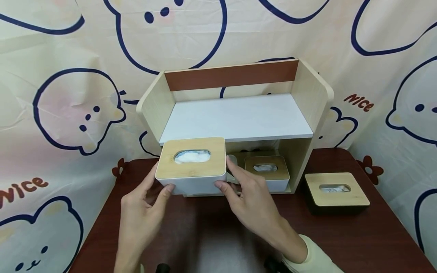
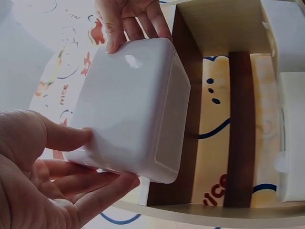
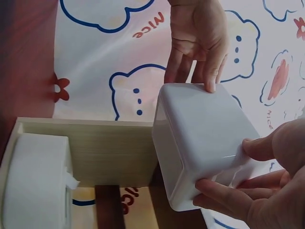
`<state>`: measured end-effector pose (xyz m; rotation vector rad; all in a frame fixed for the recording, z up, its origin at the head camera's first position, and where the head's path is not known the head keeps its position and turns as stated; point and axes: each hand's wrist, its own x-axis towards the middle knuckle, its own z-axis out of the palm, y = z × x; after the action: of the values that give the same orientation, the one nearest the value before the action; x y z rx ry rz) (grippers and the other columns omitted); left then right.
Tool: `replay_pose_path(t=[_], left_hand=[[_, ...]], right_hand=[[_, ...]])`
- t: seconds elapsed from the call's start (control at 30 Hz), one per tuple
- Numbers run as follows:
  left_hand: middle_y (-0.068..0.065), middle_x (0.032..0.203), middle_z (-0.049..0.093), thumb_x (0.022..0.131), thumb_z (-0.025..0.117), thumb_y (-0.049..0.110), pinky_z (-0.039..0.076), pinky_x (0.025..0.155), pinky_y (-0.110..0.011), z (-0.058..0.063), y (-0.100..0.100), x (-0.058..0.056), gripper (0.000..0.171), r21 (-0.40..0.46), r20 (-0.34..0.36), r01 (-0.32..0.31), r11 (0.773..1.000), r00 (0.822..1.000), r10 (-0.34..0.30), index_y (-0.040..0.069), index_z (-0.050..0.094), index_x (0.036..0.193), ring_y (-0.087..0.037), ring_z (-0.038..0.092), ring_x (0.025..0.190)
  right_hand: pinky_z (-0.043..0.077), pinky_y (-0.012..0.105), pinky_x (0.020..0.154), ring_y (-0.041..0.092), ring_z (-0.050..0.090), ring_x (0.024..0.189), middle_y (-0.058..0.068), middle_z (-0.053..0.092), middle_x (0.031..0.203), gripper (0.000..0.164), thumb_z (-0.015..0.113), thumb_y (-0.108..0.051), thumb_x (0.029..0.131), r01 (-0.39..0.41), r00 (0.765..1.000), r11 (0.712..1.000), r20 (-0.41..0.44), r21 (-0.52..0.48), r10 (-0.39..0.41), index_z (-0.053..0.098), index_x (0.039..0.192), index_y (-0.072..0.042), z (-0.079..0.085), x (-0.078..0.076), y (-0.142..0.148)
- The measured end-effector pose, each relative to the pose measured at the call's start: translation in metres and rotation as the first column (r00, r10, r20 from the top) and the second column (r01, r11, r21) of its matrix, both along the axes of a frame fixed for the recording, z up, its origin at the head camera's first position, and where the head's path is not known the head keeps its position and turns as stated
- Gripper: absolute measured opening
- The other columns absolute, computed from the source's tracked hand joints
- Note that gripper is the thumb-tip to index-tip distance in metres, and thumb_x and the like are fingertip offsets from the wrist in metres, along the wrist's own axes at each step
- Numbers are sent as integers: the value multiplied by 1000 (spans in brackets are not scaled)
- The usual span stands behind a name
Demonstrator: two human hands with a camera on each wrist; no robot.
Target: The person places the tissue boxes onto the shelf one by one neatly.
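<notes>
A white tissue box (image 1: 191,184) with a pale wooden lid is held up in front of the shelf, white tissue showing in its oval slot. My left hand (image 1: 143,208) grips its left end, thumb against the front face. The right hand (image 1: 252,197) grips the opposite end, with its thumb at the front right corner. In the left wrist view, the smooth face of the tissue box (image 2: 124,100) lies between my left hand (image 2: 62,176) and the right hand's fingers. From the right wrist, the right hand (image 3: 257,181) has thumb and fingers spread over the box's end.
A two-tier shelf unit (image 1: 235,117) with a white upper board stands at the table's back. A second tissue box (image 1: 278,184) sits in its lower compartment, at the right. Right of the unit, a dark tissue box (image 1: 336,209) with a wooden lid rests on the brown table (image 1: 382,231).
</notes>
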<state>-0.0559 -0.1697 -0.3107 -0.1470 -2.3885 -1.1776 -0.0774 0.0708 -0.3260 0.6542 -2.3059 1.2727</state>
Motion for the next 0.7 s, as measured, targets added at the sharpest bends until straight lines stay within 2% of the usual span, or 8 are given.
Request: replay_pose_path(t=[0.03, 0.07, 0.2, 0.3, 0.4, 0.6, 0.7], left_hand=[[-12, 153, 64, 96, 79, 1, 62, 86, -39, 2, -1, 0, 72, 1, -3, 1, 1000, 1000, -1, 18, 52, 160, -31, 75, 119], [-13, 153, 64, 96, 78, 1, 61, 86, -39, 5, -1, 0, 71, 6, -6, 4, 1000, 1000, -4, 18, 52, 160, -33, 75, 119], [-14, 154, 63, 97, 78, 3, 61, 86, -39, 15, -3, 0, 70, 3, -10, 5, 1000, 1000, -5, 18, 52, 160, -35, 74, 121], [-13, 156, 61, 97, 78, 5, 60, 86, -37, 23, -5, -2, 70, -1, -20, 10, 1000, 1000, -10, 19, 51, 160, -35, 73, 123], [-12, 156, 61, 98, 77, 6, 59, 86, -33, 30, -6, -3, 68, -2, -26, 15, 1000, 1000, -15, 20, 52, 160, -36, 73, 124], [-13, 152, 64, 100, 75, 6, 54, 89, -16, 42, -6, -9, 66, 28, -47, 34, 999, 998, -33, 21, 52, 160, -36, 73, 125], [-12, 153, 64, 101, 74, 6, 53, 90, -13, 46, -4, -14, 66, 36, -65, 38, 999, 997, -35, 21, 51, 161, -36, 72, 126]], right_hand=[[66, 33, 86, 19, 66, 131, 17, 61, 152, 66, 78, -23, 101, 2, 1000, 1000, -8, 11, -2, 51, 155, 4, 3, 0, -1], [66, 36, 89, 21, 64, 135, 18, 60, 152, 66, 78, -23, 101, 4, 1000, 1000, -15, 23, -3, 51, 155, 4, 6, 0, -1], [65, 38, 91, 21, 62, 138, 17, 59, 153, 67, 77, -25, 102, 17, 999, 998, -41, 67, -14, 50, 156, 5, 19, -1, -2], [65, 36, 90, 19, 63, 137, 15, 59, 153, 66, 76, -24, 102, 12, 999, 998, -52, 68, -9, 49, 156, 4, 29, -2, -2], [64, 37, 95, 19, 63, 137, 14, 60, 153, 66, 75, -23, 103, 3, 998, 998, -56, 63, 0, 49, 158, 2, 38, -4, -2], [64, 37, 95, 18, 67, 132, 14, 65, 149, 64, 75, -19, 103, -16, 999, 999, -34, 50, 18, 49, 157, 2, 52, -10, -2], [64, 37, 94, 20, 69, 129, 15, 65, 147, 65, 76, -18, 102, -6, 999, 999, -32, 53, 8, 50, 157, 3, 58, -15, -2]])
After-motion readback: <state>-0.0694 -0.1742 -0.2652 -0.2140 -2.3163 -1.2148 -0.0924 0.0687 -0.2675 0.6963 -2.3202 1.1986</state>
